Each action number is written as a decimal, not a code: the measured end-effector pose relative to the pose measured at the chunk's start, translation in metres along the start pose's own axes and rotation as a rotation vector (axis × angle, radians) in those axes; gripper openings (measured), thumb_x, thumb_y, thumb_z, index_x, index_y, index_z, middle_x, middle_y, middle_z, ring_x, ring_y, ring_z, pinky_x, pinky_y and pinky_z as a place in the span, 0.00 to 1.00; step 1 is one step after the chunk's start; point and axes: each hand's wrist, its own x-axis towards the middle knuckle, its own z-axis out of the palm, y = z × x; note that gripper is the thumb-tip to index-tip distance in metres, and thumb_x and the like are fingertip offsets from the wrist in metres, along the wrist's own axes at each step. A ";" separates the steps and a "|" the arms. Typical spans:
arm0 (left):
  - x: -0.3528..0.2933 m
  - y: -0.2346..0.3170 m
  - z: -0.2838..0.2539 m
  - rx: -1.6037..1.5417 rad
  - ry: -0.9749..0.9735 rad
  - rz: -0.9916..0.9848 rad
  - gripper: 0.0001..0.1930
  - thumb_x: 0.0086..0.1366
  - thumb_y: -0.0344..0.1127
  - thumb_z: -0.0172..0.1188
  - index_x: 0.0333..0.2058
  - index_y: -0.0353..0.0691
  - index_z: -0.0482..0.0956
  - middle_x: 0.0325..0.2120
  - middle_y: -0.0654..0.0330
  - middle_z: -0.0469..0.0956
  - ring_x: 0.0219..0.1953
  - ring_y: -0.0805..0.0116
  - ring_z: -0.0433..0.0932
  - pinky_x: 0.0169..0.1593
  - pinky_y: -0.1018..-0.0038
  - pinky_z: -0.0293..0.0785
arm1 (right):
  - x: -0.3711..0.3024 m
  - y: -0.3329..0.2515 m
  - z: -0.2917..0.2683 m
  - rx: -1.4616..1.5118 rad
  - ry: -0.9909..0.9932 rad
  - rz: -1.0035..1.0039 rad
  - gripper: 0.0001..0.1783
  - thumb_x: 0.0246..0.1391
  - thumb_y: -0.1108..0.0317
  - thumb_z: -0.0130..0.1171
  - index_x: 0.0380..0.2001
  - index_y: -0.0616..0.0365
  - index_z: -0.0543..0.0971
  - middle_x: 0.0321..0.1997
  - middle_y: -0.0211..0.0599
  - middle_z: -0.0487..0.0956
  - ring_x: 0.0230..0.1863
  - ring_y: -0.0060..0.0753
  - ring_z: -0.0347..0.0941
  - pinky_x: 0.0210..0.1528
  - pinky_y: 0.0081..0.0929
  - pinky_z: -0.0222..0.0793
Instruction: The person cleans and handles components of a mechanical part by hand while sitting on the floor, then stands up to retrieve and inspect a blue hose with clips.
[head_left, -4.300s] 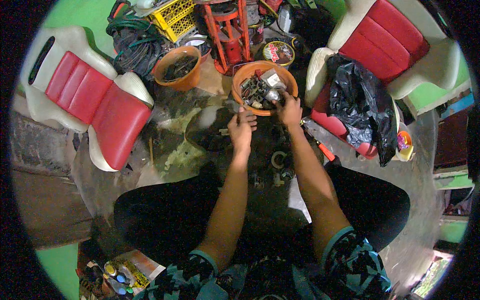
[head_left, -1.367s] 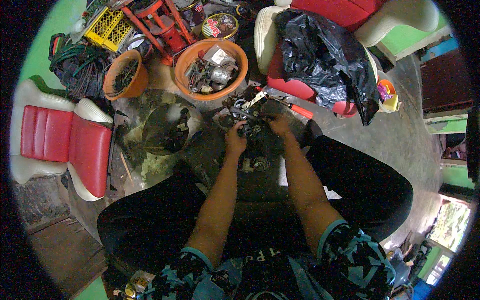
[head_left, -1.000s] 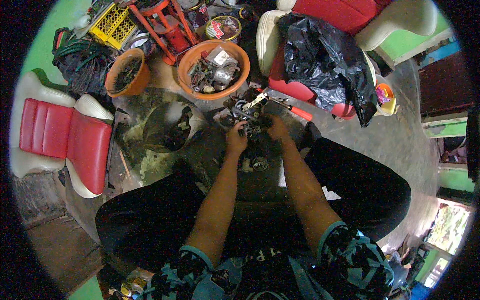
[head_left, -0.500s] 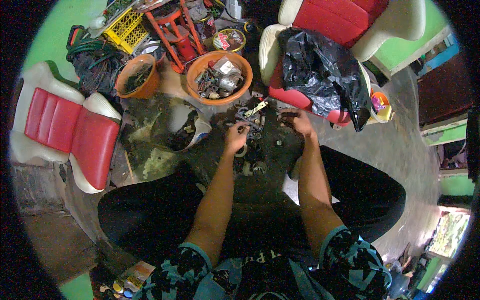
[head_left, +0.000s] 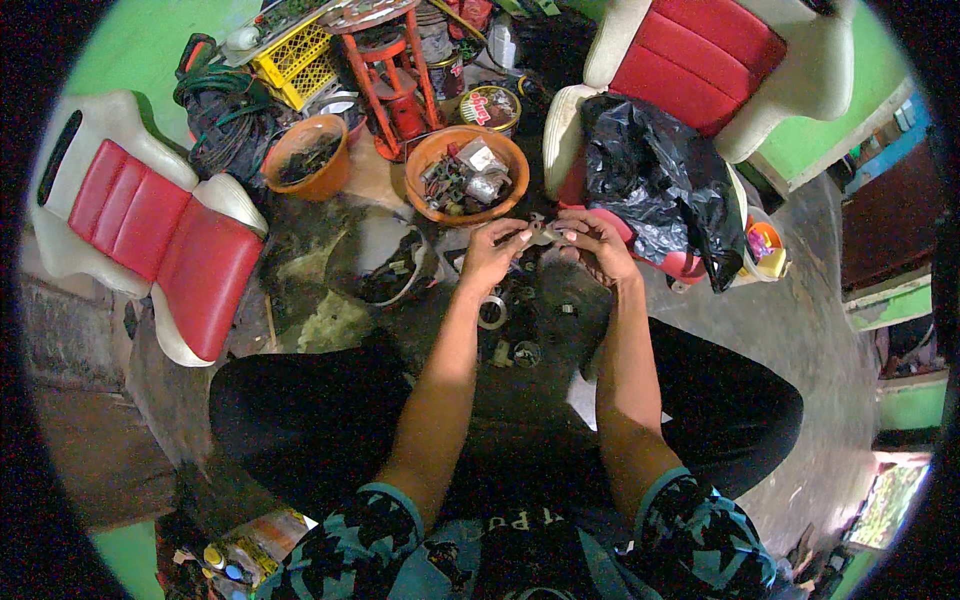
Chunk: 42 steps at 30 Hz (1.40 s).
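Note:
Between my fingertips is a small grey metal part [head_left: 543,236] with a bracket-like, uneven outline; its exact kind is unclear. My left hand [head_left: 490,255] pinches it from one side, thumb and fingers together. From the other side my right hand [head_left: 601,248] grips it, fingers curled. Below the hands, loose metal parts lie on the dark floor, among them a pale ring [head_left: 492,312] and a small round piece [head_left: 527,353]. Just beyond stands an orange basin [head_left: 413,183] full of mixed metal parts.
A greyish round container [head_left: 345,285] with dark scraps sits left of my hands. Behind it is an orange pot [head_left: 335,175]. Red-and-white seats stand at left [head_left: 205,275] and right [head_left: 690,60]; a black plastic bag [head_left: 650,175] covers the right one. A red stand [head_left: 400,110] is farther back.
My hands have come together on the grey metal part, the right moving inward. The pale yellowish strip near my left hand no longer shows. The whole view has shifted slightly.

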 end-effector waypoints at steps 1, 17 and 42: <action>0.001 -0.005 -0.003 0.036 0.040 0.022 0.14 0.64 0.35 0.62 0.46 0.34 0.79 0.38 0.62 0.80 0.33 0.77 0.77 0.36 0.79 0.73 | 0.003 0.002 0.002 0.039 0.011 0.065 0.18 0.55 0.73 0.61 0.49 0.65 0.77 0.49 0.37 0.78 0.46 0.32 0.76 0.46 0.28 0.75; -0.013 -0.025 -0.076 -0.244 0.563 -0.201 0.14 0.71 0.37 0.51 0.48 0.32 0.74 0.31 0.59 0.80 0.28 0.73 0.77 0.29 0.77 0.76 | 0.097 0.072 0.076 0.043 0.252 0.083 0.18 0.58 0.77 0.57 0.50 0.73 0.71 0.47 0.46 0.78 0.44 0.37 0.78 0.50 0.29 0.77; -0.009 -0.177 -0.021 0.244 0.010 -0.362 0.23 0.67 0.50 0.56 0.48 0.36 0.78 0.34 0.56 0.82 0.30 0.66 0.77 0.38 0.68 0.72 | -0.038 0.188 -0.085 -1.145 -0.116 0.102 0.22 0.47 0.71 0.61 0.50 0.57 0.79 0.42 0.41 0.82 0.39 0.34 0.78 0.42 0.30 0.74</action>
